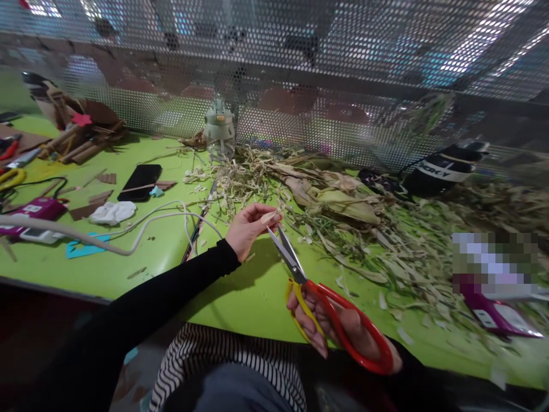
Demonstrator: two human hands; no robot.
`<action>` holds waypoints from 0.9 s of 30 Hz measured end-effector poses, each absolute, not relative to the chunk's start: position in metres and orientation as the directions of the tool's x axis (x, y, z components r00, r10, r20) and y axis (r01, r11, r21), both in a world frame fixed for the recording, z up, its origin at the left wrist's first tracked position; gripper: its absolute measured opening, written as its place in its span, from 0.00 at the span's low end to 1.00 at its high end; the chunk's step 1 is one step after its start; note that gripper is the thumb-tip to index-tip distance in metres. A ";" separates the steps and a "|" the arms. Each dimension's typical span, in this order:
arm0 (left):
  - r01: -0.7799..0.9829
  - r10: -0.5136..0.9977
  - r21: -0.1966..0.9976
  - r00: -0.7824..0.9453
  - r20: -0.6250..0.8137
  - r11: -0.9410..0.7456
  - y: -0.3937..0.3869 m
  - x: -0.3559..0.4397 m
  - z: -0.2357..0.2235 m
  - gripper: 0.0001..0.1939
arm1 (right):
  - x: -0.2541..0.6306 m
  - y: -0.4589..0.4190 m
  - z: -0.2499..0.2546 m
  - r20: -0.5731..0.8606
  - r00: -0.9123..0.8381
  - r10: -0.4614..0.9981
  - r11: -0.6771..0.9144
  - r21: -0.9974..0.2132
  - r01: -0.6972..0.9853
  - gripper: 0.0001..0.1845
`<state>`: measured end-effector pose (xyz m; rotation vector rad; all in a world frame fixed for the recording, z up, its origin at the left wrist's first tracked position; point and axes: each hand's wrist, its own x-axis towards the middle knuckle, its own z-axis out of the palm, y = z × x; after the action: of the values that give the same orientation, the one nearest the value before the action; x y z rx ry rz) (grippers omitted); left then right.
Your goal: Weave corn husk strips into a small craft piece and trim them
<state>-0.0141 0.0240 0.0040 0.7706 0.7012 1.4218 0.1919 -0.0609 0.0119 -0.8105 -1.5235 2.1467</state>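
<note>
Over the green tabletop, my left hand (249,228) pinches a small pale piece of dried husk (269,217) between thumb and fingertips. My right hand (326,320) grips a pair of scissors (295,270), its fingers through the red and yellow handles. The blades are parted, and their tips reach up to the husk piece just below my left fingertips. Whether a blade touches the piece I cannot tell. Behind my hands lies a heap of shredded husk (249,183), with larger corn husks (343,203) to its right.
A clear bottle with a pale green lid (219,129) stands by the perforated metal screen (274,74). To the left are a black phone (139,182), white crumpled material (112,212), a white cable (128,249) and cardboard pieces. A black bottle (444,171) lies at the right.
</note>
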 end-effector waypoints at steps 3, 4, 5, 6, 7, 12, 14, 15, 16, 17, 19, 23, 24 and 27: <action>-0.602 0.999 0.799 0.046 0.016 0.015 0.023 -0.014 0.006 0.16 | 0.188 -0.058 0.015 -0.266 -0.743 0.614 -0.353 -0.935 0.043 0.39; -0.609 0.999 0.793 0.046 0.010 0.021 0.022 -0.014 0.007 0.16 | 0.186 -0.058 0.017 -0.285 -0.730 0.621 -0.363 -0.930 0.055 0.39; -0.614 0.999 0.789 0.047 0.003 0.027 0.021 -0.013 0.008 0.16 | 0.183 -0.057 0.019 -0.298 -0.720 0.627 -0.371 -0.927 0.061 0.39; -0.618 0.999 0.786 0.044 -0.005 0.031 0.021 -0.012 0.009 0.16 | 0.181 -0.057 0.020 -0.306 -0.713 0.631 -0.375 -0.925 0.065 0.39; -0.620 0.999 0.784 0.038 -0.014 0.035 0.020 -0.012 0.010 0.16 | 0.178 -0.057 0.022 -0.307 -0.707 0.637 -0.374 -0.925 0.065 0.39; -0.621 0.999 0.782 0.028 -0.046 0.053 0.018 -0.009 0.009 0.17 | 0.169 -0.057 0.027 -0.330 -0.664 0.671 -0.386 -0.920 0.067 0.39; -0.625 0.998 0.778 0.033 -0.053 0.062 0.018 -0.008 0.009 0.18 | 0.168 -0.056 0.027 -0.362 -0.645 0.673 -0.420 -0.905 0.070 0.39; -0.628 0.998 0.775 0.036 -0.055 0.066 0.017 -0.008 0.009 0.19 | 0.167 -0.056 0.026 -0.381 -0.640 0.667 -0.442 -0.894 0.072 0.39; -0.629 0.998 0.774 0.039 -0.055 0.067 0.017 -0.008 0.009 0.19 | 0.167 -0.055 0.024 -0.399 -0.634 0.662 -0.461 -0.884 0.075 0.39; -0.628 0.998 0.775 0.041 -0.052 0.066 0.017 -0.008 0.009 0.19 | 0.167 -0.055 0.021 -0.411 -0.626 0.663 -0.474 -0.877 0.075 0.39; -0.620 0.998 0.782 0.044 -0.044 0.062 0.017 -0.008 0.010 0.18 | 0.167 -0.053 0.017 -0.427 -0.611 0.667 -0.482 -0.872 0.082 0.36; -0.625 0.998 0.778 0.048 -0.045 0.066 0.018 -0.009 0.008 0.17 | 0.170 -0.052 0.018 -0.476 -0.583 0.659 -0.418 -0.875 0.242 0.21; -0.635 0.997 0.769 0.053 -0.050 0.072 0.019 -0.010 0.007 0.16 | 0.172 -0.051 0.020 -0.479 -0.583 0.656 -0.360 -0.878 0.316 0.17; -0.661 0.994 0.743 0.075 -0.076 0.106 0.021 -0.011 0.007 0.13 | 0.181 -0.050 0.025 -0.460 -0.602 0.652 -0.178 -0.865 0.468 0.15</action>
<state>-0.0114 0.0211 0.0067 0.6183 0.6796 1.3678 0.1813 -0.0502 0.0252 -1.3212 -1.9125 1.8886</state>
